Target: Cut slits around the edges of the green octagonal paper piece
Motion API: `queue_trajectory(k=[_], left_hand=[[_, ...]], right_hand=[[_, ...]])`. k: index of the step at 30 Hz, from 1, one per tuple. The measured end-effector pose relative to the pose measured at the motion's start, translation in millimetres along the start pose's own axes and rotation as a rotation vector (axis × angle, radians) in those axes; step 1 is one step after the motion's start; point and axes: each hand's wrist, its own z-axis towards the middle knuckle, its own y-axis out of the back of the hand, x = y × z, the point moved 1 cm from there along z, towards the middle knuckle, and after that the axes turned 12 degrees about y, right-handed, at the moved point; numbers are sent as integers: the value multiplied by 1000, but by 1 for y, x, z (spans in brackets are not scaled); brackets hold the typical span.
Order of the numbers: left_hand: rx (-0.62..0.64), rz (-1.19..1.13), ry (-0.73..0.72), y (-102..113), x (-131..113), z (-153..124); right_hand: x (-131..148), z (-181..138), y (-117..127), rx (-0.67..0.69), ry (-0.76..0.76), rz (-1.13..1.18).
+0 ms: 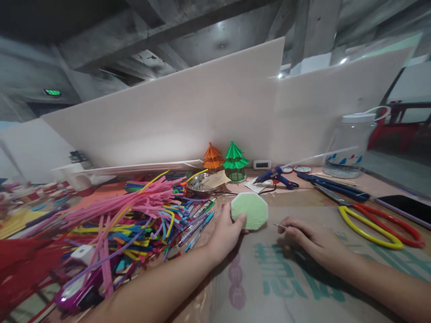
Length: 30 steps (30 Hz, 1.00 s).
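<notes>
My left hand [226, 231] is closed on a light green octagonal piece [249, 211] with a white rim, its thumb pressed on the lower left face. To the right of that piece, my right hand [303, 237] pinches a thin, short rod [279, 225], its tip pointing at the octagon but apart from it. What the rod is made of is too small to tell. Both hands are above a cardboard sheet [242, 278] with green printed characters. Behind them stand a green tiered pagoda model [233, 159] and an orange one [212, 157].
Pink pipe cleaners [124, 202] and other coloured ones pile up at left, beside several pens [198, 231]. A blue glue gun [276, 176], scissors [373, 224], a phone [407, 208] and a clear water bottle [348, 148] lie or stand at right. A white board [188, 116] rises behind.
</notes>
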Motion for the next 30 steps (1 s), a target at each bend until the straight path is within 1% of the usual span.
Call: queue_trajectory(k=[3, 6, 11, 15, 17, 20, 23, 25, 27, 30], left_hand=[[70, -132, 54, -3, -3, -1], [64, -152, 51, -5, -6, -1], [36, -51, 8, -3, -4, -2], [14, 43, -66, -1, -6, -7], [41, 55, -95, -3, -10, -11], [94, 76, -141, -5, -16, -17], [109, 130, -172, -4, -19, -20], [107, 163, -158, -1, -19, -18], [90, 169, -123, 5, -19, -15], [-1, 78, -68, 16, -21, -9]], right_hand=[[1, 0, 0, 19, 7, 8], [1, 1, 0, 37, -3, 24], [-1, 3, -4, 20, -68, 96], [-5, 6, -10, -119, -160, 210], [-6, 8, -11, -161, -185, 251], [-7, 11, -10, -135, -146, 276], [-7, 11, -10, -73, -111, 230], [-6, 9, -11, -51, -113, 231], [-3, 7, -12, -69, -115, 295], [0, 9, -6, -184, -136, 419]])
